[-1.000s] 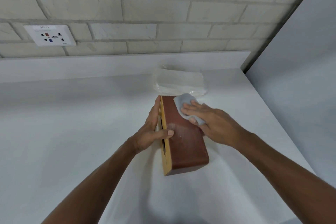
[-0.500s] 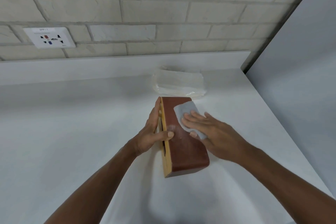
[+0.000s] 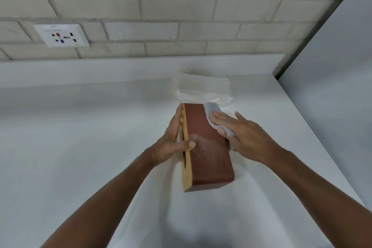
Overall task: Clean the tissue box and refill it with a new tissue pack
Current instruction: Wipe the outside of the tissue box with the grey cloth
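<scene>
The tissue box [image 3: 209, 159] lies on its side on the white counter, its reddish-brown face up and its yellow slotted face turned left. My left hand [image 3: 173, 141] grips the box from the left, thumb on the brown face. My right hand [image 3: 245, 137] presses a small grey-white cloth [image 3: 213, 110] flat against the far right part of the brown face. A pale dusty smear shows near my left thumb. The new tissue pack [image 3: 203, 88], in clear plastic, lies just behind the box near the back ledge.
The white counter [image 3: 80, 147] runs left and forward. A raised ledge and brick wall stand behind, with a wall socket [image 3: 62, 35] at upper left. A grey panel [image 3: 332, 86] borders the counter's right edge.
My right hand slid the cloth toward me on the brown face, then back to the far right end. The left hand and the box stayed put.
</scene>
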Motion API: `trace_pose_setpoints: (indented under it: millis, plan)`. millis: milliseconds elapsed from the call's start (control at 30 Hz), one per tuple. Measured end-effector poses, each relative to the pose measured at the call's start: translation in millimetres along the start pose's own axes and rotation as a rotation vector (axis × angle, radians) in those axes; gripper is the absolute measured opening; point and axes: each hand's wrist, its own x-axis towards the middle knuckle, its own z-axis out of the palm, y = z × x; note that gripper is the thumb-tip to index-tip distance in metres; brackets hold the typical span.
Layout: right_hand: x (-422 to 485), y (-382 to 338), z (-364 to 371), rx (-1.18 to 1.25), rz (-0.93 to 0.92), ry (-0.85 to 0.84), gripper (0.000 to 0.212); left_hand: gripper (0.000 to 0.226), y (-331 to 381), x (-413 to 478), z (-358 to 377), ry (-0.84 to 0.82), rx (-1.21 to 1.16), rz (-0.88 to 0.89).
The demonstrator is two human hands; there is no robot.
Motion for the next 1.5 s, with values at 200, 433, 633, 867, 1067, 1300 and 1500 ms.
trace_pose_setpoints:
  millis: [200, 433, 633, 867, 1067, 1300, 1500]
  plan:
    - [14.4, -40.8, 20.5, -0.027, -0.143, 0.017, 0.045, 0.115, -3.2, 1.9, -0.2, -0.013, 0.002, 0.033]
    - [14.6, -31.1, 5.8, -0.042, -0.021, 0.034, 0.044, 0.094, -4.7, 0.0, 1.3, -0.047, 0.019, 0.038]
    - [-1.6, -23.7, 4.8, -0.058, -0.113, 0.015, 0.041, 0.114, -3.7, 1.4, -0.6, -0.046, -0.033, 0.011]
    - [-3.1, -39.1, 20.4, -0.054, -0.207, 0.020, 0.042, 0.116, -9.0, 2.0, -2.0, -0.039, -0.036, -0.001]
    - [0.7, -38.7, 20.1, -0.039, -0.161, 0.059, 0.043, 0.114, -13.0, 1.1, 0.7, -0.022, -0.029, -0.005]
    - [3.7, -37.6, 14.5, -0.025, -0.116, 0.077, 0.042, 0.115, -11.4, 0.5, 1.1, -0.013, -0.013, -0.027]
    - [1.2, -35.0, 10.1, -0.054, -0.103, 0.052, 0.040, 0.111, -10.0, -1.3, 0.0, -0.034, 0.007, -0.021]
